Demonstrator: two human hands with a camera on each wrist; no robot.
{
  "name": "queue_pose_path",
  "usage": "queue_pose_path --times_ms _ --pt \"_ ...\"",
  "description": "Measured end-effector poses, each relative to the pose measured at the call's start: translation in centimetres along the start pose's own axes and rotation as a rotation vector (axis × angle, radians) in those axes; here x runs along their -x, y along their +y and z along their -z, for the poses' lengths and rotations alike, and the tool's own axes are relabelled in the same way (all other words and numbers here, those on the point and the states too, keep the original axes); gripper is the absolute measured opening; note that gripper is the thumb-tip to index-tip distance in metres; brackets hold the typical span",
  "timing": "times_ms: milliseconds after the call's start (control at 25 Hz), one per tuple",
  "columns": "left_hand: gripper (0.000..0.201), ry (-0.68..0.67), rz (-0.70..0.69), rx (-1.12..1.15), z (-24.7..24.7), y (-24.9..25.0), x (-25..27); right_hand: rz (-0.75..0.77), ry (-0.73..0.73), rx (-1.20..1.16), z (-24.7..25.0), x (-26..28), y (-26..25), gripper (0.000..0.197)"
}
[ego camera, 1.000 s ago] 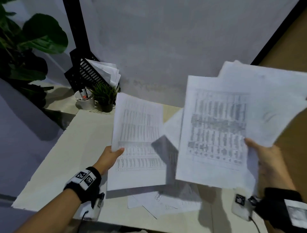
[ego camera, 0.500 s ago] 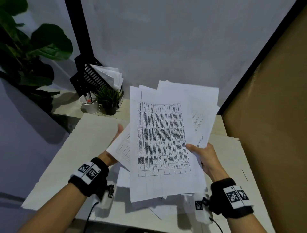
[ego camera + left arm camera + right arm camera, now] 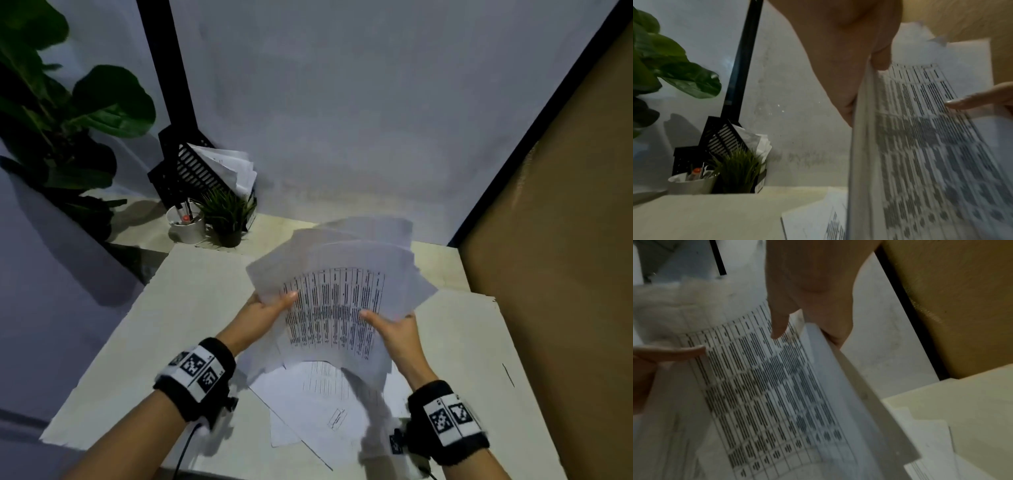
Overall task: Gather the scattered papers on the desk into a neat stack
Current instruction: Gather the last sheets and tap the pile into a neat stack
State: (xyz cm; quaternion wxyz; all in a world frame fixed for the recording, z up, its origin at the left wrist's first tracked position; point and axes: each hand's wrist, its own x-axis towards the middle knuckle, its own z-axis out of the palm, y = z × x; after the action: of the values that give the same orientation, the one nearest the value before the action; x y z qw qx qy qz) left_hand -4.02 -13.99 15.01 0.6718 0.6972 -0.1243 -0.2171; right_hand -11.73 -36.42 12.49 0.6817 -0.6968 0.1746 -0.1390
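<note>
A bundle of white printed papers (image 3: 337, 301) with a table on the top sheet hangs above the desk (image 3: 191, 308), its edges uneven and fanned. My left hand (image 3: 270, 306) grips its left edge, thumb on top. My right hand (image 3: 390, 322) grips the right edge the same way. The left wrist view shows the bundle (image 3: 920, 146) edge-on under my left hand (image 3: 865, 78). The right wrist view shows the top sheet (image 3: 766, 386) pinched by my right hand (image 3: 807, 324). More loose sheets (image 3: 318, 404) lie on the desk beneath, near its front edge.
At the back left stand a black file rack with papers (image 3: 205, 168), a white pen cup (image 3: 186, 224) and a small potted plant (image 3: 227, 219). A large leafy plant (image 3: 51, 113) is at the far left. A brown board (image 3: 561, 240) walls the right side.
Two separate handfuls of sheets have been brought together into one bundle. My left hand now grips its left edge, and the bundle has dropped lower toward the desk.
</note>
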Motion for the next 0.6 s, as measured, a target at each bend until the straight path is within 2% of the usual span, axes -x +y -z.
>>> queue_pose_path --times_ms 120,200,280,320,400,560,600 --pt "0.059 0.079 0.006 -0.005 -0.2 0.0 0.0 -0.016 -0.018 -0.014 -0.1 0.0 0.4 0.038" --pt "0.059 0.117 -0.042 0.019 0.1 0.8 -0.3 0.011 -0.033 -0.026 0.3 -0.7 -0.8 0.036" --pt "0.075 0.130 -0.085 0.061 0.9 1.2 -0.7 0.077 -0.093 -0.029 0.8 -1.3 -2.3 0.038" --pt "0.082 0.122 -0.105 0.070 1.3 1.2 -0.8 0.106 -0.143 -0.040 1.3 -1.5 -2.9 0.039" --pt "0.081 0.058 -0.147 0.067 1.6 1.8 -0.6 0.125 -0.205 -0.063 1.8 -1.7 -4.1 0.050" --pt "0.075 -0.021 -0.177 0.035 1.3 2.6 -0.2 0.150 -0.232 -0.086 1.7 -2.1 -5.6 0.050" --pt "0.074 -0.034 -0.181 0.035 1.2 2.7 -0.2 0.129 -0.210 -0.109 1.6 -2.1 -5.5 0.056"
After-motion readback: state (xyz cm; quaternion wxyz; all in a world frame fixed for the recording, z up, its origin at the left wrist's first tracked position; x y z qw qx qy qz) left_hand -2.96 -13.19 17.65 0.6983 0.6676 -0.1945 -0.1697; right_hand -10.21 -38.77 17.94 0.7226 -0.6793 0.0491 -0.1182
